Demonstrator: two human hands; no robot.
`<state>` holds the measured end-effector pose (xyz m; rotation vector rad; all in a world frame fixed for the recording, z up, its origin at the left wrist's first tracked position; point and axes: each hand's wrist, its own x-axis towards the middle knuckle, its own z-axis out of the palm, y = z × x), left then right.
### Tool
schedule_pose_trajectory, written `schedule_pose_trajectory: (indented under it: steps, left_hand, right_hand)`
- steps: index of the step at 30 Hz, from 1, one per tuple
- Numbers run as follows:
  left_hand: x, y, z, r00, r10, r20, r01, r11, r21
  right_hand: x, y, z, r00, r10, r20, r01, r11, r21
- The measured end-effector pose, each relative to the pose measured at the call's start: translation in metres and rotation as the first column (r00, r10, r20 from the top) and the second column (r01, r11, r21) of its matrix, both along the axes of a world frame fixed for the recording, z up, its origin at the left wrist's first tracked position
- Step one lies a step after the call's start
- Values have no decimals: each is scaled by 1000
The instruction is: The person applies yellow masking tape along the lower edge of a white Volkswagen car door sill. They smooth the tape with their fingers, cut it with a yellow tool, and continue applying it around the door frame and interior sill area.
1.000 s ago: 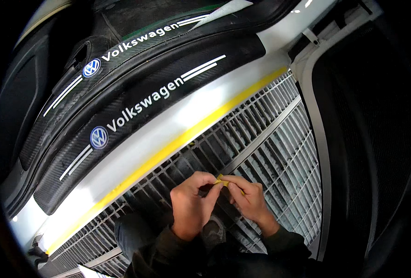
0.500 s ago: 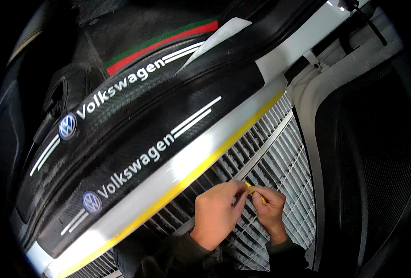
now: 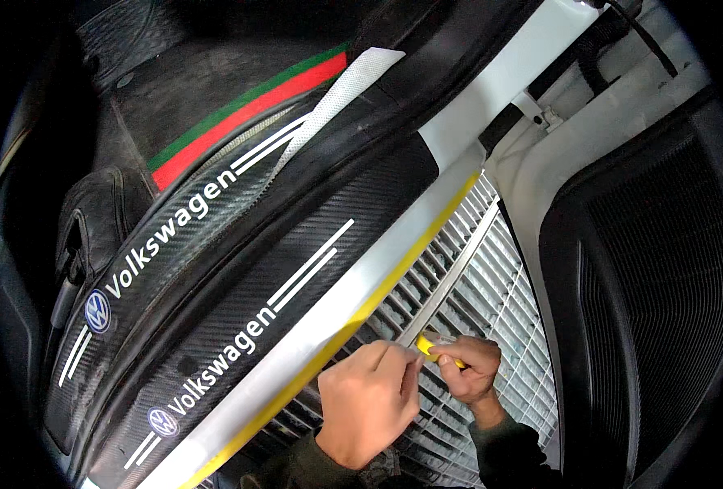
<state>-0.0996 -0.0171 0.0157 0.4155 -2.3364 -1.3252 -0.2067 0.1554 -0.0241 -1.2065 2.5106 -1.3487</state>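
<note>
My right hand (image 3: 474, 371) grips a small roll of yellow tape (image 3: 424, 348) between thumb and fingers, and some pale material shows at its upper side. Just left of it, my left hand (image 3: 365, 401) has its fingers curled closed. What they pinch, if anything, is hidden. Both hands hang over a slatted metal grating, beside a car's door sill (image 3: 316, 330). A yellow strip (image 3: 377, 297) runs along the sill's outer edge. A black carbon-patterned sill sticker (image 3: 312, 281) with pale lettering and stripes covers the sill's top.
A second black sticker (image 3: 174, 236) lies further in, its white backing (image 3: 337, 98) peeled up at one end. A dark floor mat (image 3: 206, 81) has a red and green border (image 3: 251, 118). The open door's black panel (image 3: 646, 269) stands at right, above the grating (image 3: 500, 285).
My hands, together at the yellow tape before, are now slightly apart. The left has moved left and down. More of the yellow tape shows in my right hand, and the view has shifted.
</note>
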Motion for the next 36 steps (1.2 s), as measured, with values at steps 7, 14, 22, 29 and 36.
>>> schedule_pose_trajectory:
  steps: [7, 14, 22, 29, 36]
  left_hand:
    - [-2, -18, 29, 944, 238, -230, -177, 950, 258]
    - [-65, 12, 17, 996, -81, -37, 68, 418, 906]
    - [-82, 56, -15, 992, -97, 82, 16, 738, 675]
    - [-93, 43, -14, 997, -59, 50, 12, 752, 659]
    - [-86, 37, -28, 997, -53, 51, -13, 556, 831]
  right_hand:
    - [-16, 54, -39, 598, -483, 640, 710, 690, -143]
    - [-5, 22, -36, 499, -365, 786, 683, 724, -98]
    - [-12, 12, -1, 404, 18, 914, 694, 645, -320]
    - [-66, -3, -6, 522, -149, 840, 565, 798, -210]
    - [-86, -20, -20, 509, -132, 850, 553, 807, -206]
